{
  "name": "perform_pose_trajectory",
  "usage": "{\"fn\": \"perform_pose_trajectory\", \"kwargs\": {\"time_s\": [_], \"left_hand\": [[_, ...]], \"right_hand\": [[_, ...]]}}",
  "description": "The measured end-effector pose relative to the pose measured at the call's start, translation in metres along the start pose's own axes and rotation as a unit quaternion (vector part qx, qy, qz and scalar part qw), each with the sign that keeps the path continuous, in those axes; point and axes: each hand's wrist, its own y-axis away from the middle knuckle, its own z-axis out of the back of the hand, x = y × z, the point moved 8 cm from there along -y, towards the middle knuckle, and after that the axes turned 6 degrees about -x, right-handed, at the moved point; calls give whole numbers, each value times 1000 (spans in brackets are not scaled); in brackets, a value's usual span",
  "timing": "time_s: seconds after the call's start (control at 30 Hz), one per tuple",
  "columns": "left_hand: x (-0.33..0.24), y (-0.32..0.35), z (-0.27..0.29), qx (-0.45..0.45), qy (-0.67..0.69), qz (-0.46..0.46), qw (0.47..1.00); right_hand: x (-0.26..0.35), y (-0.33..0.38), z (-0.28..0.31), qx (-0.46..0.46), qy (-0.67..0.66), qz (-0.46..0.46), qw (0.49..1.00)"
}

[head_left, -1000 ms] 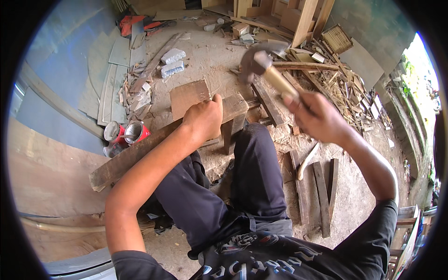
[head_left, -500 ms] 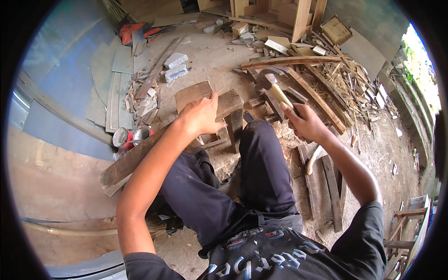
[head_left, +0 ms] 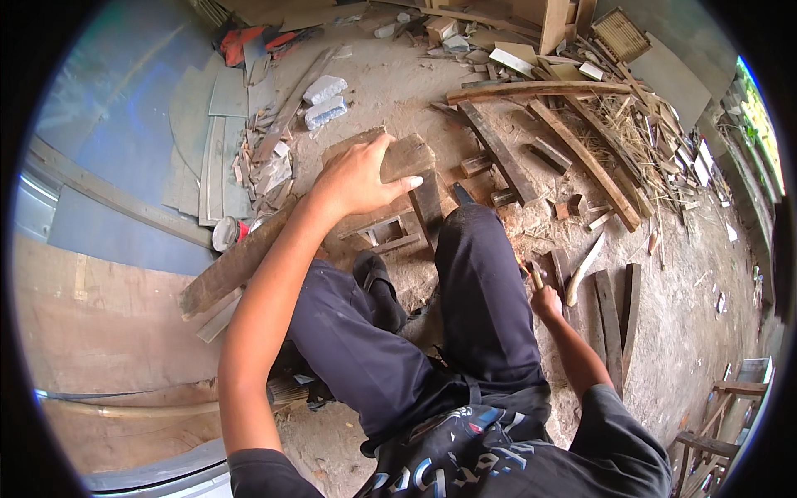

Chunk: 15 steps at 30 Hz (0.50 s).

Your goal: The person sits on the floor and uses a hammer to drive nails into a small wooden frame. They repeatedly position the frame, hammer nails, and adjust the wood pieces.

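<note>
My left hand [head_left: 359, 176] grips a wooden board [head_left: 334, 152], its fingers over the far edge and its thumb stretched across a thick timber block [head_left: 409, 156]. That block rests on an upright wooden leg [head_left: 427, 209] in front of my knees. From under my left forearm a long plank [head_left: 237, 264] slants down to the left. Low beside my right thigh, my right hand [head_left: 546, 304] is closed round the wooden handle of a hammer [head_left: 536, 277]. The hammer's head is hard to make out there.
Right of my hand lie a pale, curved tool-like piece [head_left: 586, 267] and short dark timbers [head_left: 608, 311]. Long beams [head_left: 585, 162] and scrap wood cover the floor ahead. White foam-like blocks [head_left: 325, 101] and a red can [head_left: 230, 233] are on the left.
My right hand has swung the hammer down and back from ahead of my knee to beside my thigh. The board under my left hand has tipped flatter.
</note>
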Motion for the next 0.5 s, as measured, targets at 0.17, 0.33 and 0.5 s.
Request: {"fn": "perform_pose_trajectory", "kwargs": {"time_s": [0.17, 0.33, 0.5], "left_hand": [[-19, -14, -4, 16, -7, -6, 1000], [-18, -12, -5, 16, -23, 4, 1000], [-17, -18, -2, 5, -19, 2, 1000]], "right_hand": [[-38, -37, -10, -77, 63, 22, 995], [172, -26, 191, -144, -347, 293, 879], [345, 123, 265, 22, -308, 608, 731]]}}
